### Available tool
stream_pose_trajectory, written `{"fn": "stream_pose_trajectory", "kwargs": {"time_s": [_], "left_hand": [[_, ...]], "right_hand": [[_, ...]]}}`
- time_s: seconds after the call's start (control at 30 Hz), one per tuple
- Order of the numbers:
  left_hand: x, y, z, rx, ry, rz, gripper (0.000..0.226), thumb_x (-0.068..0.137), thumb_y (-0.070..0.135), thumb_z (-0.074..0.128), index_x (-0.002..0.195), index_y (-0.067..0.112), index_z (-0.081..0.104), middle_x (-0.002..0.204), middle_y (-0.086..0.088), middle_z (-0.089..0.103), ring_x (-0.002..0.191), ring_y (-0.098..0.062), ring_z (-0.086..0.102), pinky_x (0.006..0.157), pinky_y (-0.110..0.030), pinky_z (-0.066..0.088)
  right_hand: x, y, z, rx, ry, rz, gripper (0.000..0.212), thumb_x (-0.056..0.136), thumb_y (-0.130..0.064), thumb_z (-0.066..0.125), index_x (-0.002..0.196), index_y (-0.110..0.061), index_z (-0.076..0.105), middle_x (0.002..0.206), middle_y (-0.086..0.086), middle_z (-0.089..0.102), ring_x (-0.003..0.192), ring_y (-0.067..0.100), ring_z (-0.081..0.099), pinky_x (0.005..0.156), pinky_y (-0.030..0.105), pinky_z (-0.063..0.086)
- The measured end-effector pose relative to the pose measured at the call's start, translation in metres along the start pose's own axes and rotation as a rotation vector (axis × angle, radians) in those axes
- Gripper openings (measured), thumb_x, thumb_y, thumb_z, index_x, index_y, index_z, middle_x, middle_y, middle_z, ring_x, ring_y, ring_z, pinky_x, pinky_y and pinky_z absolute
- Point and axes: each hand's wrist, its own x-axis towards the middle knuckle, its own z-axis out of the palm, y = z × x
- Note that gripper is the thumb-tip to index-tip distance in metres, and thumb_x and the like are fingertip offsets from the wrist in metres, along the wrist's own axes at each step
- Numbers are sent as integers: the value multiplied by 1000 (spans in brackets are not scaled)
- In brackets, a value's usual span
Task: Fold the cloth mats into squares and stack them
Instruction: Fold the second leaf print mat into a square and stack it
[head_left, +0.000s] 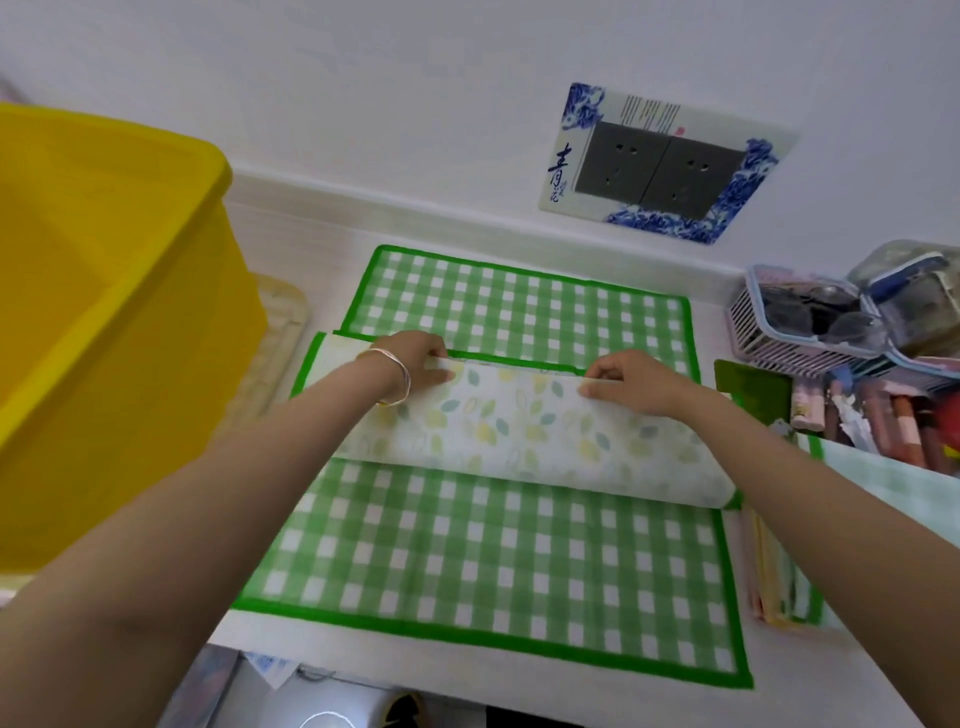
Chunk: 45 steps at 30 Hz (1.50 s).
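Observation:
A green-and-white checked cloth mat (493, 566) with a green border lies spread on the white table. Its far part is turned over toward me, showing a pale leaf-print underside (519, 431). My left hand (415, 358) pinches the turned-over edge near its left end. My right hand (631, 382) pinches the same edge further right. A second checked mat (519, 306) lies flat behind, near the wall. Folded mats (789, 561) lie at the right edge of the table, partly hidden by my right arm.
A large yellow plastic bin (104, 312) stands at the left on a beige mat (280, 343). Clear lidded boxes (831, 317) and small packets (883, 415) crowd the right side. A wall socket plate (665, 166) is behind. The table's front edge is near the bottom.

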Motion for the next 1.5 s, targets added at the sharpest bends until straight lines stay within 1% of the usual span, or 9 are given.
{"fn": "stream_pose_trajectory", "kwargs": {"time_s": [0.07, 0.13, 0.3, 0.5, 0.67, 0.8, 0.93, 1.3, 1.5], "left_hand": [[10, 4, 7, 143, 75, -28, 37, 91, 42, 51, 122, 21, 53, 123, -2, 57, 117, -25, 49, 105, -37, 30], [15, 11, 14, 208, 152, -48, 40, 92, 41, 49, 128, 23, 48, 132, -2, 51, 127, -25, 40, 111, -42, 20], [-1, 41, 54, 141, 170, 95, 55, 94, 44, 41, 144, 24, 28, 150, 0, 30, 138, -21, 23, 115, -43, 10], [-20, 52, 94, 178, 104, 92, 59, 98, 47, 20, 150, 26, 2, 158, 2, 4, 145, -22, 2, 115, -51, 0], [-16, 41, 115, 253, 134, 104, 71, 83, 55, -12, 148, 29, -9, 157, 5, -12, 144, -20, -13, 113, -49, -13], [-15, 38, 121, 212, 185, 130, 72, 81, 54, -14, 148, 29, -8, 157, 6, -13, 144, -17, -16, 112, -47, -17], [-16, 36, 121, 210, 208, 135, 68, 84, 49, -13, 148, 26, -8, 157, 6, -12, 143, -15, -17, 115, -46, -15], [-16, 35, 120, 229, 231, 133, 69, 84, 51, -11, 149, 28, -5, 157, 7, -9, 144, -16, -14, 115, -46, -12], [-16, 36, 118, 215, 237, 140, 71, 83, 52, -12, 149, 28, -3, 157, 8, -7, 144, -15, -12, 116, -45, -11]], "right_hand": [[15, 7, 4, 1, 53, 8, 15, 89, -29, 63, 92, -15, 69, 102, -2, 67, 100, 15, 60, 91, 32, 46], [26, 10, 10, -13, 105, 14, 16, 91, -27, 61, 94, -13, 68, 105, 0, 66, 100, 16, 59, 86, 30, 44], [47, 21, 22, -11, 153, 49, 17, 92, -27, 58, 95, -12, 65, 108, -2, 63, 111, 16, 55, 91, 34, 44], [56, 28, 31, -35, 238, 49, 7, 90, -26, 60, 94, -20, 62, 103, -8, 60, 108, 14, 55, 88, 30, 43], [46, 20, 58, -155, 504, -39, 24, 91, -19, 57, 114, -13, 60, 120, 3, 55, 113, 22, 50, 99, 35, 38], [36, -8, 104, -135, 601, -55, 38, 98, -18, 43, 135, -11, 48, 146, 7, 40, 137, 23, 32, 115, 38, 22], [33, -21, 141, -196, 560, -33, 45, 102, -22, 26, 146, -15, 31, 156, 2, 20, 145, 15, 11, 118, 32, 0], [0, 42, 121, -365, 565, 93, 65, 90, -50, 10, 149, -26, 22, 158, -1, 15, 145, 14, 10, 118, 36, 3], [-17, 82, 93, -342, 576, 154, 65, 92, -51, 8, 151, -24, 16, 159, -1, 11, 146, 14, 5, 118, 33, -1]]}}
